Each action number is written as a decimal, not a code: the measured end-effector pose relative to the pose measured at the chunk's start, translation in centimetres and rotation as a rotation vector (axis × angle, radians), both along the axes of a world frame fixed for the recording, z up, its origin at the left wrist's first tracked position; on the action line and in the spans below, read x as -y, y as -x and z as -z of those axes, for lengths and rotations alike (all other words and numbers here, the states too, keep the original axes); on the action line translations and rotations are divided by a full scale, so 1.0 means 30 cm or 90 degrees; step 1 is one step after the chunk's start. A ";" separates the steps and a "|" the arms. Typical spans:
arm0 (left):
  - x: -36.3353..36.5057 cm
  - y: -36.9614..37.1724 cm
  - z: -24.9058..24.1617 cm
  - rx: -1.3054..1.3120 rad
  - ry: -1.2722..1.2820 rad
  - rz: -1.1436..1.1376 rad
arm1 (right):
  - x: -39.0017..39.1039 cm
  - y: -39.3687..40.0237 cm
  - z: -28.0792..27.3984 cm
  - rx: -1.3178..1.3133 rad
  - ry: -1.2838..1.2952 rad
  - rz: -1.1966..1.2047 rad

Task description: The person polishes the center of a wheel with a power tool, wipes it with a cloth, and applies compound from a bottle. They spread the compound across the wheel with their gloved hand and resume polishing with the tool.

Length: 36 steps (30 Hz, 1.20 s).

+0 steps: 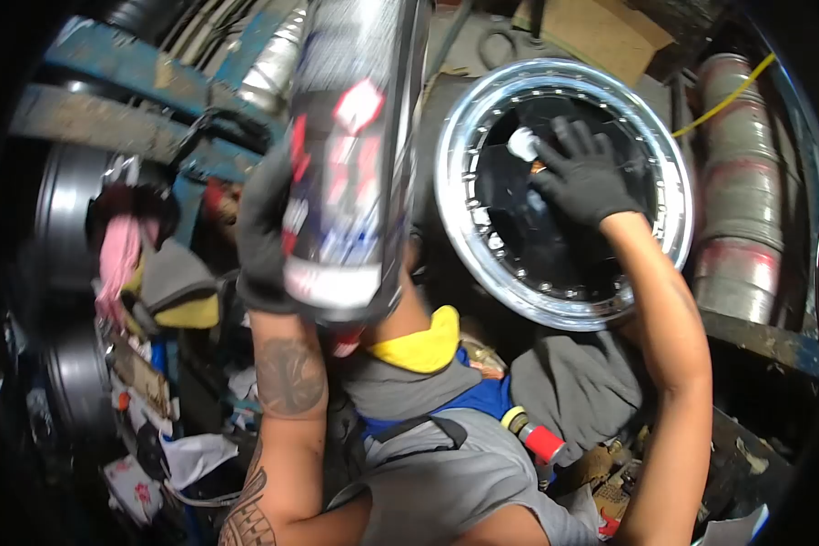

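Close to the camera, my left hand (266, 227), in a dark glove, is wrapped round a large can (350, 173) with a black, white and red label, smeared by motion. A wheel rim (452, 182) with a shiny silver lip and black centre is at the upper right. Over its black centre my right hand (587, 173), also gloved, is spread with its fingers apart. A small white round piece (522, 144) shows by the fingertips; whether they touch it I cannot tell.
A grey cloth (569, 387) lies below the rim. Stacked metal cylinders (740, 191) line the right side. On the left are dark wheels (68, 209), a pink cloth (120, 259) and a blue frame (118, 82). A red-capped container (544, 443) is near my lap.
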<state>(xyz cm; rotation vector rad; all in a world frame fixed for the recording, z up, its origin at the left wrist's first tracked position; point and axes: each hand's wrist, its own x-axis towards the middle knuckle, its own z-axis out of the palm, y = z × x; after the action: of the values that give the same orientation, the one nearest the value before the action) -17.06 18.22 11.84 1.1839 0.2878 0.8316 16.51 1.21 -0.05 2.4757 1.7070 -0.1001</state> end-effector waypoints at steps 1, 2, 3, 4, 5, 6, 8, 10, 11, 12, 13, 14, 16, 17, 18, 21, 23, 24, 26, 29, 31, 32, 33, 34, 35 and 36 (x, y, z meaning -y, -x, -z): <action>0.031 0.138 0.002 0.072 0.329 0.078 | -0.012 -0.032 -0.015 0.027 -0.006 0.027; 0.047 0.276 0.040 0.061 0.355 0.165 | -0.020 -0.069 -0.011 0.028 -0.042 0.052; 0.044 0.419 0.111 0.052 0.380 0.255 | -0.027 -0.060 -0.082 0.019 -0.059 0.075; 0.041 0.543 0.172 0.044 0.403 0.349 | -0.032 -0.074 -0.096 -0.002 -0.117 0.049; 0.119 0.583 0.178 0.077 0.443 0.304 | -0.029 -0.101 -0.102 -0.020 -0.173 0.024; 0.196 0.623 0.185 0.112 0.478 0.258 | -0.023 -0.105 -0.122 -0.041 -0.202 0.008; 0.190 0.751 0.323 0.107 0.589 0.267 | 0.008 -0.097 -0.160 -0.084 -0.252 -0.024; 0.176 0.856 0.484 0.059 0.704 0.175 | 0.043 -0.093 -0.194 -0.102 -0.259 -0.028; 0.186 0.868 0.537 0.023 0.709 0.048 | 0.059 -0.089 -0.206 -0.108 -0.262 -0.029; 0.196 0.880 0.590 -0.022 0.702 -0.076 | 0.072 -0.082 -0.211 -0.087 -0.258 -0.017; 0.189 0.888 0.664 -0.107 0.690 -0.248 | 0.089 -0.078 -0.218 -0.093 -0.255 -0.013; 0.183 0.853 0.662 -0.172 0.652 -0.296 | 0.101 -0.075 -0.224 -0.099 -0.253 -0.010; 0.114 0.969 0.905 -0.260 0.416 -0.321 | 0.126 -0.091 -0.212 -0.129 -0.266 -0.028; 0.062 0.979 0.905 -0.227 0.520 -0.273 | 0.139 -0.102 -0.201 -0.137 -0.261 -0.029; 0.009 0.988 0.904 -0.195 0.630 -0.229 | 0.156 -0.114 -0.190 -0.143 -0.256 -0.028; -0.097 0.954 0.795 -0.195 0.785 -0.132 | 0.228 -0.151 -0.150 -0.127 -0.264 -0.050; -0.147 0.976 0.726 -0.251 0.689 -0.101 | 0.261 -0.145 -0.177 -0.163 -0.235 -0.007; -0.188 1.014 0.716 -0.296 0.646 -0.078 | 0.282 -0.144 -0.176 -0.185 -0.242 0.010; -0.270 1.031 0.628 -0.436 0.546 -0.048 | 0.326 -0.144 -0.165 -0.198 -0.254 0.047; -0.334 1.018 0.529 -0.597 0.431 -0.064 | 0.349 -0.101 -0.220 -0.303 -0.226 0.086; -0.353 1.002 0.496 -0.665 0.364 -0.114 | 0.362 -0.103 -0.204 -0.335 -0.229 0.109; -0.353 0.997 0.487 -0.694 0.328 -0.144 | 0.366 -0.101 -0.200 -0.324 -0.227 0.115; -0.352 0.990 0.483 -0.719 0.296 -0.176 | 0.366 -0.099 -0.199 -0.313 -0.225 0.119; -0.333 0.982 0.488 -0.726 0.255 -0.233 | 0.370 -0.102 -0.200 -0.310 -0.239 0.114; -0.307 0.975 0.486 -0.741 0.212 -0.284 | 0.376 -0.105 -0.200 -0.308 -0.253 0.109; -0.279 0.970 0.495 -0.741 0.175 -0.337 | 0.380 -0.105 -0.200 -0.309 -0.268 0.105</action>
<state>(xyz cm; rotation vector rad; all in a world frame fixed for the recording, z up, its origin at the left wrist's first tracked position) -46.15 26.60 -3.02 1.2290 1.6655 0.4226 19.65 -10.19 5.96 3.1032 1.8429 -0.4323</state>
